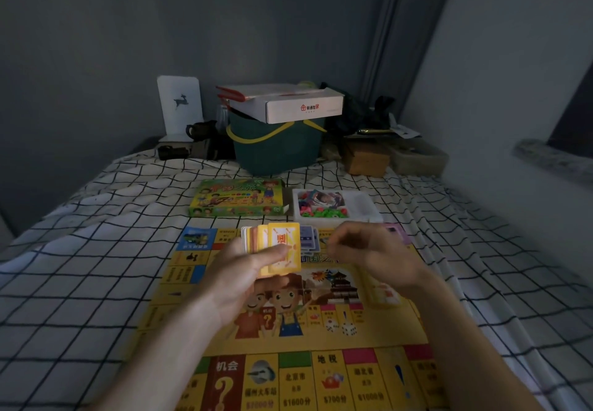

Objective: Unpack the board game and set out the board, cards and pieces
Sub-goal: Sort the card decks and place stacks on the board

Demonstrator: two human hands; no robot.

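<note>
board bottom cropped, right hand blurred

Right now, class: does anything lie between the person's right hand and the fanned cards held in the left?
Nothing visible does. The right hand hovers just beside the cards gripped by the left hand, with only open air above the board between them.
</note>
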